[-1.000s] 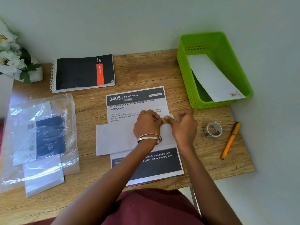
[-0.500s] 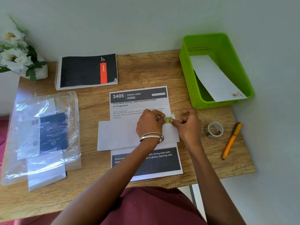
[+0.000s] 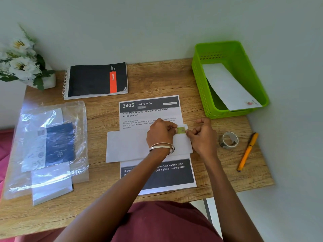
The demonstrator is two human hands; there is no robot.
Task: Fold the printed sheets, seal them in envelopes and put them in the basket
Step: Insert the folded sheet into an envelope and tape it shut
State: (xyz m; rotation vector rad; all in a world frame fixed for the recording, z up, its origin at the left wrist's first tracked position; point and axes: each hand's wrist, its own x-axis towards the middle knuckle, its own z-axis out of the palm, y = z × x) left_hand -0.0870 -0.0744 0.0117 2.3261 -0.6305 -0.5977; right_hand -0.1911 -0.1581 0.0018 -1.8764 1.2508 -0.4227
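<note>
Head view: a small greenish tape strip (image 3: 181, 130) is pinched by both hands' fingers (image 3: 172, 127) over the white paper envelope (image 3: 129, 145); it should be pressed flat across the flap.

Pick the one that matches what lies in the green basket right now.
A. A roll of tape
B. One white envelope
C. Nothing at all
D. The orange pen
B: one white envelope leans inside the green basket, while the tape roll and the orange pen lie on the table outside it.
</note>
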